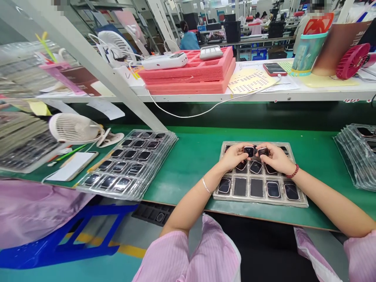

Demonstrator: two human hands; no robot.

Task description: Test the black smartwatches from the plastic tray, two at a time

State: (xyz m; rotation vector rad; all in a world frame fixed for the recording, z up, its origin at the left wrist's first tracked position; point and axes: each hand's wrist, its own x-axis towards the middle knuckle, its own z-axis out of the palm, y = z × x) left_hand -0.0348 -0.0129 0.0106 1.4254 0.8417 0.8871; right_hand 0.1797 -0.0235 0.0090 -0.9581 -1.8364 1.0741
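Over the back part of a clear plastic tray point(232, 201) both hands work close together. My left hand point(233, 156) is closed on a small dark smartwatch case point(249, 151), gripped between thumb and fingers. Just to its right, my right hand point(276, 157) pinches a second smartwatch case point(263, 152) with a shiny rim. Below the hands, the tray's compartments hold several more dark square cases, such as the watch case point(273, 189) in the front row. Two front compartments point(248, 187) show no case. The hands cover part of the back rows.
Stacked trays of watch cases point(129, 156) stand to the left, and more clear trays point(355, 156) at the far right. A white fan point(75, 128) and a phone point(73, 166) lie farther left. Above runs a shelf point(255, 96) with pink foam blocks point(188, 76) and a hanging cable point(188, 116).
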